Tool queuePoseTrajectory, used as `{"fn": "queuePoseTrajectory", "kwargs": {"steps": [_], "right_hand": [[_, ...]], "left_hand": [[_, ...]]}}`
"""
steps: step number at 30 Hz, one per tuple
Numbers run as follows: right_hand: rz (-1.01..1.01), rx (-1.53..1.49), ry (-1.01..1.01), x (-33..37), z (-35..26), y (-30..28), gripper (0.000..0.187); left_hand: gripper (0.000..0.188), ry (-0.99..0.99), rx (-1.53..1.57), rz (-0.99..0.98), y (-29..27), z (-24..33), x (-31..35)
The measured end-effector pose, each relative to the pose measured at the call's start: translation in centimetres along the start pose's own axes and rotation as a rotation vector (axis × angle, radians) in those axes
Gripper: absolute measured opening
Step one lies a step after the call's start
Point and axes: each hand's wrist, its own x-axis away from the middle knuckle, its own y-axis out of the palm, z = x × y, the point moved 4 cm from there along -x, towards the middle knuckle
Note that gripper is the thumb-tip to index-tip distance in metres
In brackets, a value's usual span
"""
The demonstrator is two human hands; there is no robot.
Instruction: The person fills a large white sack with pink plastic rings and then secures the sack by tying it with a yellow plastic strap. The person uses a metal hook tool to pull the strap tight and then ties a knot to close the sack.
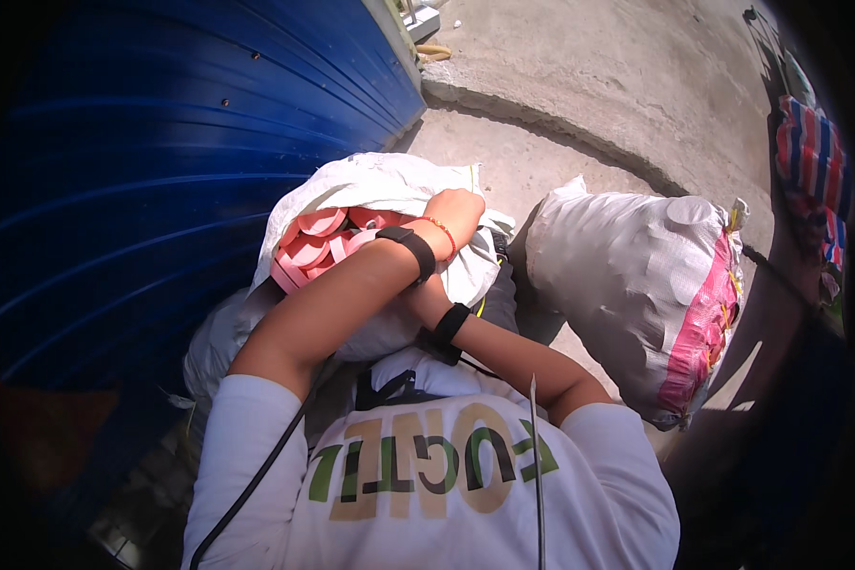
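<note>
A white woven sack (380, 171) stands open in front of me, filled with pink, rounded pieces (309, 251). My left arm reaches across the sack's mouth, and my left hand (456, 215) is closed on the gathered cloth at its right edge. Below that wrist, my right hand (427, 302) is against the near right side of the sack; its fingers are hidden under my left forearm. Black bands circle both wrists. A thin pointed metal rod (538, 465) shows in front of my white shirt; what holds it is out of view.
A full, white woven sack with a pink band (627, 285) leans at the right, a round white piece (691, 211) on it. Blue corrugated metal (190, 142) closes off the left. Behind runs a concrete step (551, 119). A striped bag (812, 157) stands far right.
</note>
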Motion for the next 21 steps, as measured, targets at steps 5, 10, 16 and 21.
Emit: {"fn": "queuePoseTrajectory", "kwargs": {"steps": [5,10,16,21], "right_hand": [[0.259,-0.040,-0.223,0.0,3.5,6.9,0.040],[-0.237,-0.129,-0.071,1.9,-1.0,0.1,0.047],[-0.544,-0.181,-0.124,5.8,-5.5,-12.1,0.034],[-0.422,-0.169,0.142,-0.5,-8.3,-21.4,0.026]], "left_hand": [[0.008,-0.092,0.119,0.082,0.8,0.4,1.0],[0.012,-0.040,0.145,0.095,0.7,0.5,3.1],[0.023,0.111,0.097,0.170,2.0,1.2,4.7],[0.030,-0.070,0.319,0.148,2.4,1.7,5.9]]}}
